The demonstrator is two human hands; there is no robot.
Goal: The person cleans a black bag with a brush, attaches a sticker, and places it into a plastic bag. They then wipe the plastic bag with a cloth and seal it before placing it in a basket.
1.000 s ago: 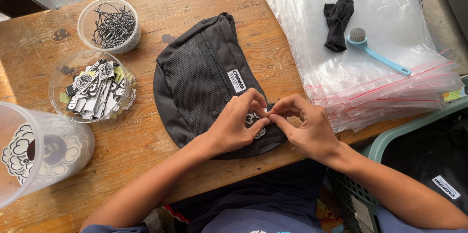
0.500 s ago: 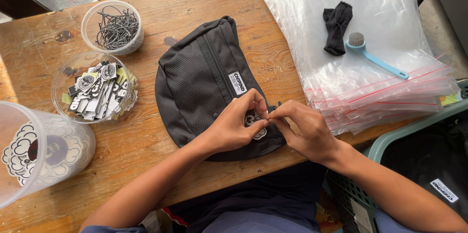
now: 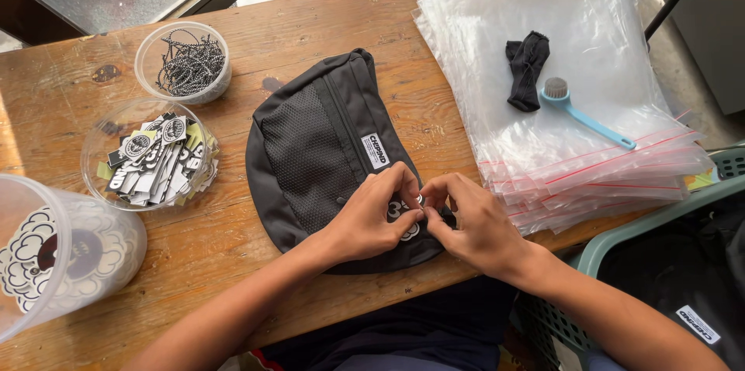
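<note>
Black fabric waist bag w/ mesh front panel and centre zip (image 3: pixel 326 150) lies flat on the worn wooden table (image 3: pixel 434 91), roughly mid-table, lower end overhanging the near edge toward the person. Lying flat, it gives both hands a steady base to work against.

Left hand (image 3: pixel 369 220) rests on the bag's lower end, fingers curled, thumb and forefinger pinched on a small black-and-white tag piece (image 3: pixel 400 214). Right hand (image 3: pixel 477 227) meets it from the other side, fingertips closed on the same piece or a tiny fastener at it; too small to tell which. Both hands are touching the bag, knuckles nearly meeting.

Labels: small white rectangular sewn label w/ dark print (image 3: pixel 375 150) sits just right of the zip, tilted along the bag.

Left end of table, three clear round plastic tubs within arm's reach:
- far-left corner area: tub of black-and-white speckled cord loops (image 3: pixel 184 62)
- below it: tub of flat black/white/pale-yellow card tags (image 3: pixel 151 155), heaped loosely
- near-left edge: bigger tub on its side, holding round white cloud-shaped stickers w/ dark centre (image 3: pixel 54 251)

Right end: stack of clear zip bags w/ red seal strips (image 3: pixel 574 138), seals toward the near edge, openings easy to grab. On top lie a crumpled black cloth strip (image 3: pixel 526 68) and a light-blue handled brush w/ round grey head (image 3: pixel 582 111), prob. just parked there, perhaps weighing the stack down.

Off the near-right corner: green plastic crate (image 3: pixel 621 243) w/ another black bag (image 3: pixel 683 286) bearing a white label.
</note>
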